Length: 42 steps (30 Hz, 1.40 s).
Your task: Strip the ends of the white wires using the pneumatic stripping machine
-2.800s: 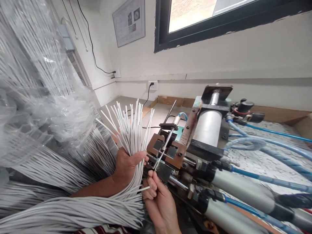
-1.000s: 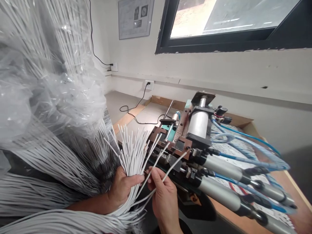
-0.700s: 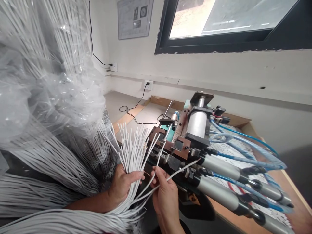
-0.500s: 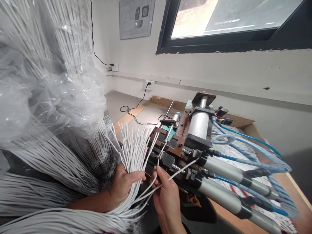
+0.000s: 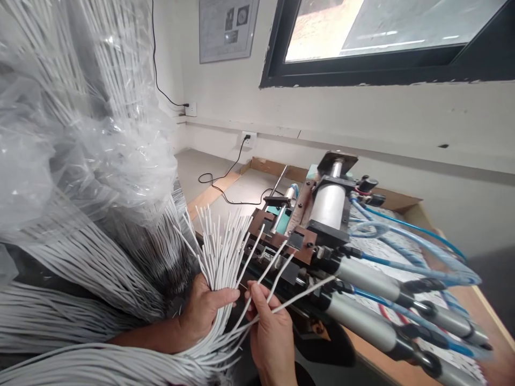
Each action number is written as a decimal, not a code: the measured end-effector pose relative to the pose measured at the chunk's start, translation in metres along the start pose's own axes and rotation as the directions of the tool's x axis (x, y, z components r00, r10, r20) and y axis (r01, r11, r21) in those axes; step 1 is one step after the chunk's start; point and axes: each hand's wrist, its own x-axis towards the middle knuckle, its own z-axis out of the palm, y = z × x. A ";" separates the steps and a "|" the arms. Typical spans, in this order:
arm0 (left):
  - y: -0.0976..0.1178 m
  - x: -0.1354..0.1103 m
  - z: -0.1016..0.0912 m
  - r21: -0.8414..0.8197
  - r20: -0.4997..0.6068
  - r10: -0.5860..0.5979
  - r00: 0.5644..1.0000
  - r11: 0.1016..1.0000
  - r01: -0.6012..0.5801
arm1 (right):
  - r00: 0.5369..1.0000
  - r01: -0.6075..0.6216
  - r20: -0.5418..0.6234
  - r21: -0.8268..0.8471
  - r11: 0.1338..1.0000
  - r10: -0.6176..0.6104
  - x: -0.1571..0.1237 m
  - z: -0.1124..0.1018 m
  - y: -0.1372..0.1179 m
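Note:
My left hand (image 5: 204,313) is closed around a thick bundle of white cables (image 5: 219,252) whose ends fan upward. My right hand (image 5: 269,324) pinches a few single white cables (image 5: 281,271) drawn out of that bundle; their tips point up and right toward the machine. The pneumatic wire machine (image 5: 317,230) with a white cylinder and a brown clamp block stands just beyond both hands. The cable tips lie in front of the clamp, apart from it.
A large mass of white cables in clear plastic wrap (image 5: 80,161) fills the left side. Blue air hoses (image 5: 406,241) and grey cylinders (image 5: 374,321) run off to the right over the wooden bench (image 5: 483,321). A black power cord (image 5: 219,185) lies behind.
My right hand has pulled the cable back out of the clamp and now holds a few separated cables fanned toward the machine. The left hand has kept its grip on the bundle.

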 end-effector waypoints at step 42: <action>0.005 0.006 0.003 -0.011 0.004 -0.058 0.998 0.998 0.058 | 0.969 -0.050 0.224 -0.236 0.970 0.105 0.002 -0.002 -0.002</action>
